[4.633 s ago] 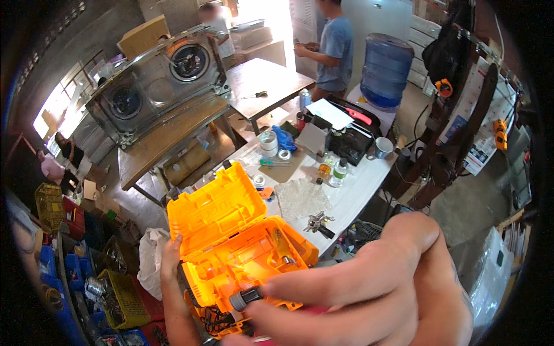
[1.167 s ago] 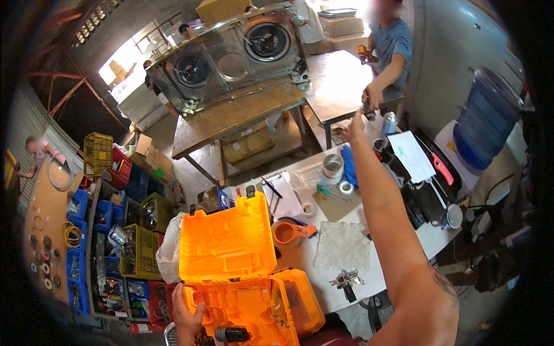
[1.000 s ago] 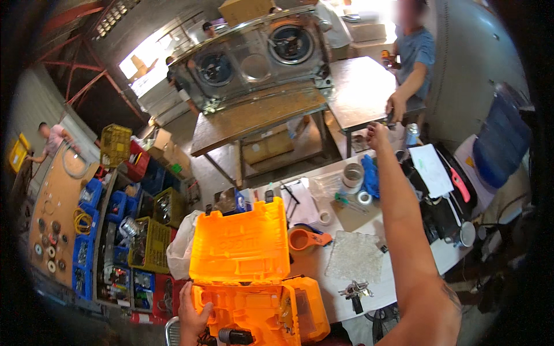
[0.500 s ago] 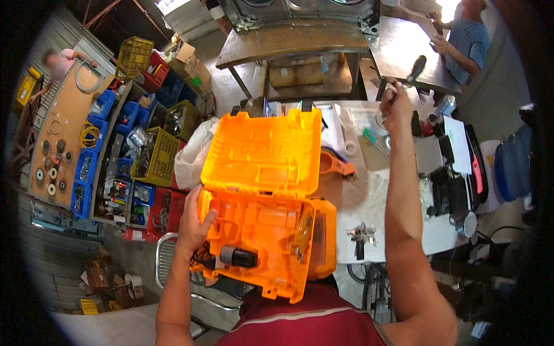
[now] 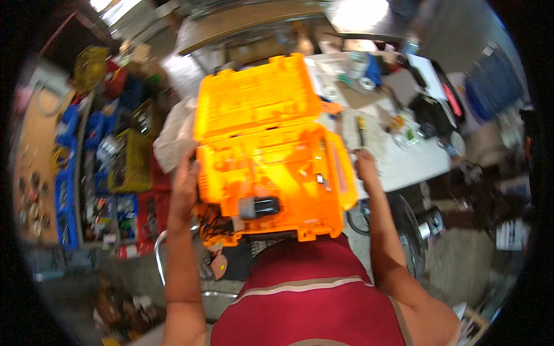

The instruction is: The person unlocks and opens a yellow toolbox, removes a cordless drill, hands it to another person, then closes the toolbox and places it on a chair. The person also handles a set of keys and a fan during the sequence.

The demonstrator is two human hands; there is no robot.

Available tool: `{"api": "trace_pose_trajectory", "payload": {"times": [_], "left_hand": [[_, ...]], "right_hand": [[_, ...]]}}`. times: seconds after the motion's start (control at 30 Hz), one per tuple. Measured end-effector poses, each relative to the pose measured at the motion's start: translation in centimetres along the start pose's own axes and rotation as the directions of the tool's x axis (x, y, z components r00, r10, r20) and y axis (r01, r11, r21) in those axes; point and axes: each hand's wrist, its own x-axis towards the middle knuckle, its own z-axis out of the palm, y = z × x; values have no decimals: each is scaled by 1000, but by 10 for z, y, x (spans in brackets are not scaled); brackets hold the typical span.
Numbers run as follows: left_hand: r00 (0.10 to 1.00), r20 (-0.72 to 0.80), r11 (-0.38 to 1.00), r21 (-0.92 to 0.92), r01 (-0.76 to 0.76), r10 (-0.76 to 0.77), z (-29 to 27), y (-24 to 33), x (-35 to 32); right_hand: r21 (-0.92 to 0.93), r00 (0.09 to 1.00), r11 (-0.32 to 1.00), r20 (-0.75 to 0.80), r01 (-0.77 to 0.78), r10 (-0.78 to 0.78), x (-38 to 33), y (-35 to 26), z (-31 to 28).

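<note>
An open orange plastic tool case (image 5: 271, 173) rests in front of my chest, its lid (image 5: 254, 95) tipped up and away from me. A dark grey and black power-tool part (image 5: 259, 206) lies in the lower tray. My left hand (image 5: 184, 184) grips the case's left edge. My right hand (image 5: 365, 166) is just off the case's right side, above the white table (image 5: 415, 164). Its fingers are closed on a slim yellow and black hand tool (image 5: 359, 128) that points away from me.
The white table carries tape rolls (image 5: 363, 83), a black bag (image 5: 430, 112) and small parts. A blue barrel (image 5: 490, 86) stands at the right. Blue and yellow parts bins (image 5: 115, 167) line the left. A fan (image 5: 404, 225) sits on the floor by my right arm.
My right arm has drawn back from the far end of the table to the case's right side, with a tool in the hand. The left hand stays on the case.
</note>
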Motion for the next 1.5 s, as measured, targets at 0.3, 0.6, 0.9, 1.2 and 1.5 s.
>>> {"api": "trace_pose_trajectory", "payload": {"times": [0.3, 0.6, 0.9, 1.2, 1.5], "left_hand": [[994, 40, 993, 61, -106, 103, -12, 3, -21], [985, -164, 984, 173, -32, 60, -61, -17, -41], [974, -160, 961, 249, -117, 160, -40, -7, -32], [960, -107, 935, 278, -222, 260, -36, -20, -32], [986, -165, 945, 323, 58, -4, -61, -25, 19]], "right_hand": [[-326, 979, 945, -191, -1, -65, 25, 13, 60], [-671, 869, 739, -324, 68, -374, -48, 10, -22], [-789, 839, 613, -354, -31, -414, -42, 39, 1], [-763, 780, 642, -354, 77, -515, -41, 42, -6], [-550, 769, 832, -498, 79, -402, -50, 12, -12]]}}
